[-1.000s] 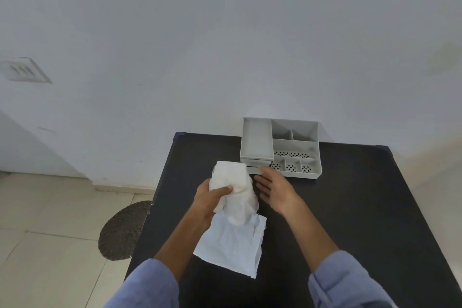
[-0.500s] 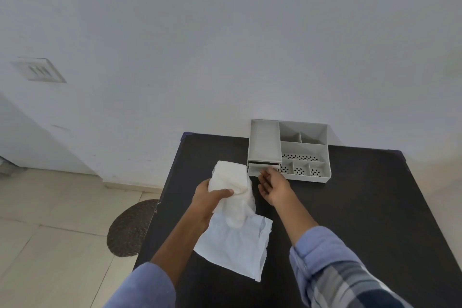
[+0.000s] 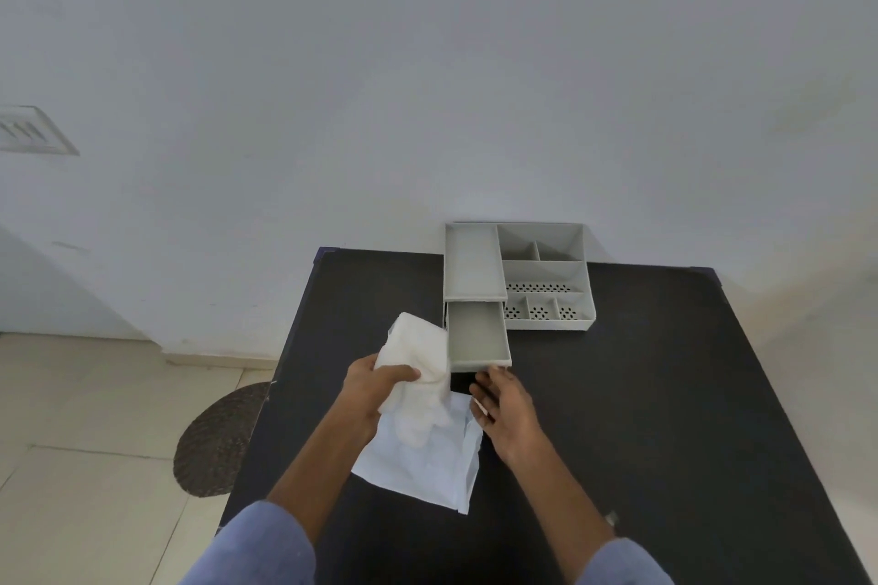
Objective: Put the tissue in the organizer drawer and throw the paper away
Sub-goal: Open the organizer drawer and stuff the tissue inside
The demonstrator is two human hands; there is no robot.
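Note:
A grey organizer [image 3: 546, 273] stands at the far edge of the black table [image 3: 665, 394]. Its drawer [image 3: 477, 337] is pulled out toward me and holds nothing. My right hand [image 3: 503, 409] is just in front of the drawer's front, fingers curled near it; whether it still grips the front is unclear. My left hand [image 3: 375, 390] holds a crumpled white tissue [image 3: 420, 361] above the table, just left of the drawer. A flat white sheet of paper [image 3: 427, 461] lies on the table under the tissue, between my forearms.
A white wall rises right behind the organizer. Off the table's left edge is tiled floor with a dark round mat [image 3: 218, 437]. A vent plate [image 3: 33, 131] is on the wall at far left.
The organizer drawer has slid out toward me, drawn by my right hand, which has moved back. My left hand still holds the tissue in about the same place.

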